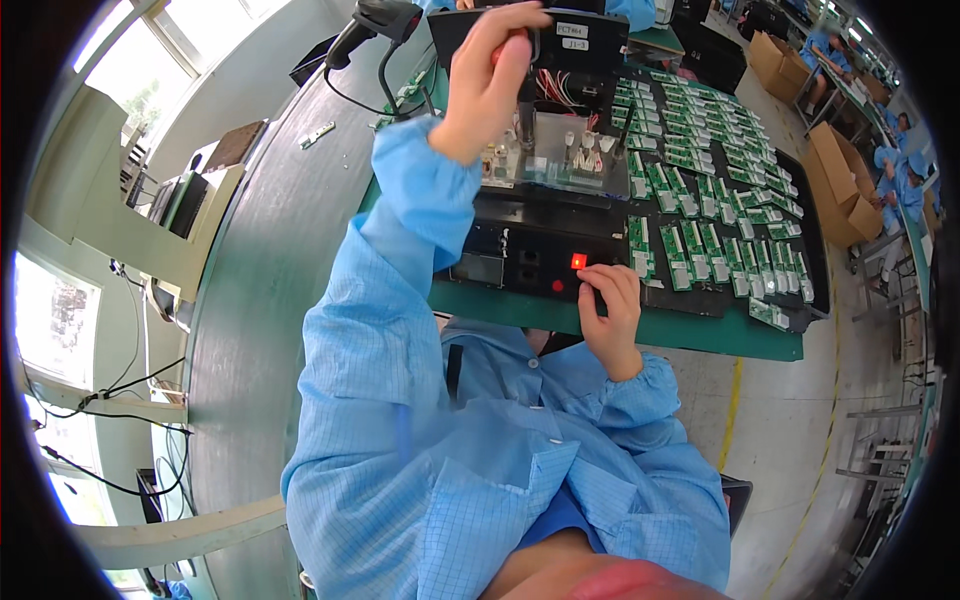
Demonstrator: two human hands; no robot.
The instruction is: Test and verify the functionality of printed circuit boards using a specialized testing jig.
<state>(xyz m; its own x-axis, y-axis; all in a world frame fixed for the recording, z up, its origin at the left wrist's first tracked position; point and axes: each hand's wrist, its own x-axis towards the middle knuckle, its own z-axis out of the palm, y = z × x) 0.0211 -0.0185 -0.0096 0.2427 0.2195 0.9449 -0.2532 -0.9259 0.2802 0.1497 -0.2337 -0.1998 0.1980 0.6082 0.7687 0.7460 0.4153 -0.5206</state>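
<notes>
My left hand (482,98) is raised at the top of a black test fixture (625,210), its fingers wrapped round a lever handle with a red grip (497,53) that shows only in part. Below it, a clear plate (560,165) lies across the fixture, with small parts and wires about it. My right hand (613,315) is at the fixture's front panel (525,240), fingers bent and thumb apart, holding nothing. Its fingertips rest beside a lit red switch (579,262) and a round red button (558,286). A small dark screen (477,269) sits at the panel's left.
Many green circuit boards (705,200) lie in rows on a black tray (822,290) at the right. A handheld scanner (380,22) on a stand is at the back left, near a loose board (317,135). Cardboard boxes (840,185) stand beyond the tray. Other people work at the far right.
</notes>
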